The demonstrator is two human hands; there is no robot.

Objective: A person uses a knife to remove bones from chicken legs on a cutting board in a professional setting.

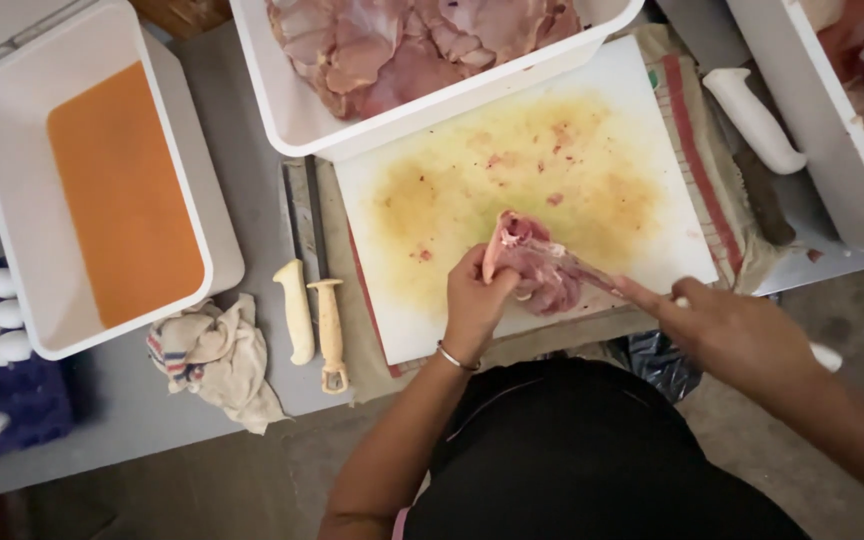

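A piece of raw pink meat stands on a white cutting board stained yellow. My left hand pinches the meat's near side and holds it up. My right hand grips a knife with a white handle, forefinger stretched along the blade. The thin blade cuts into the meat from the right. A metal bangle sits on my left wrist.
A white tub of raw meat overlaps the board's far edge. Left stands a white tub of orange liquid. Two white-handled knives and a crumpled cloth lie between. Another white-handled knife and a tub sit right.
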